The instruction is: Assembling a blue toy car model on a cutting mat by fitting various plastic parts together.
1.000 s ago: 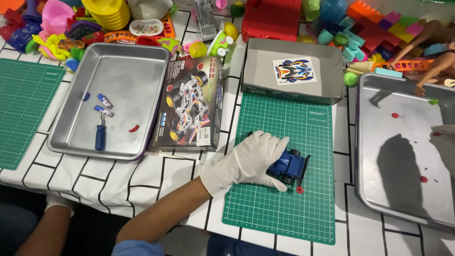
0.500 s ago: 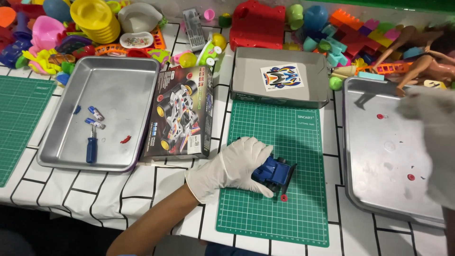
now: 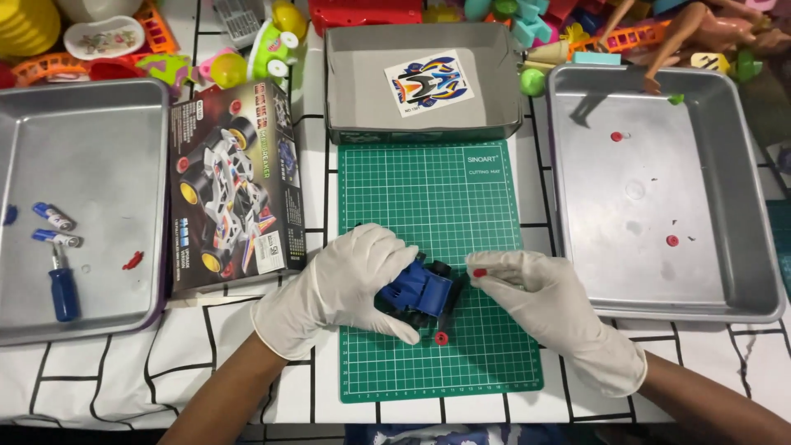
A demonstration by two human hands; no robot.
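Note:
A small blue toy car (image 3: 418, 290) with black wheels lies on the green cutting mat (image 3: 445, 189). My left hand (image 3: 346, 288), in a white glove, is closed over its left side. Just right of the car, my gloved right hand (image 3: 548, 301) pinches a small red part (image 3: 479, 272) at its fingertips. Another small red round piece (image 3: 441, 337) lies on the mat below the car.
Left metal tray (image 3: 107, 107) holds two batteries (image 3: 54, 227), a blue screwdriver (image 3: 62, 288) and a red bit. Right metal tray (image 3: 741, 206) holds small red pieces. Toy car box (image 3: 231, 185), open grey box (image 3: 416, 82) with a sticker sheet, and toy clutter along the back.
My right hand has come in from the right tray side and now sits beside the car with a red part. The view has moved closer; my left hand stays on the car.

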